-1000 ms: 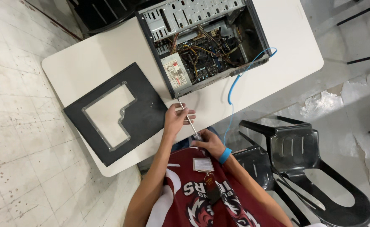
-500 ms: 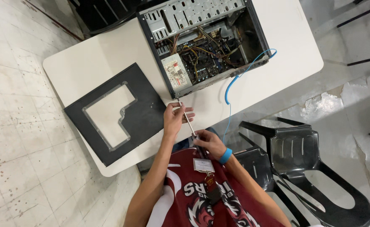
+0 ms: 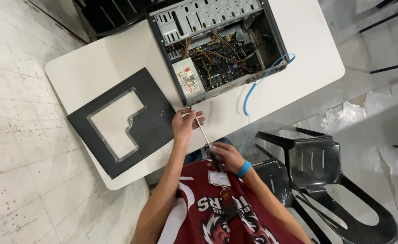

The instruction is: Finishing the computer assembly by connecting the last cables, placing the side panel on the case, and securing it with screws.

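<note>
We grip screwdriver [image 3: 202,132]: right hand [image 3: 223,156] on handle, left hand [image 3: 184,124] pinching shaft; tip may slip off computer case [image 3: 217,45] at table [image 3: 113,58] near edge.

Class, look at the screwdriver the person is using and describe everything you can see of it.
The screwdriver is long and thin, with a shiny metal shaft and a dark handle. It slants from the right hand, which grips the handle, to the computer case's lower edge. The left hand steadies the shaft near its tip.

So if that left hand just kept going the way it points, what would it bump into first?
Probably the open computer case. The left hand steadies the screwdriver shaft and points up at the case's near bottom corner, right ahead; depth is hard to judge.
</note>
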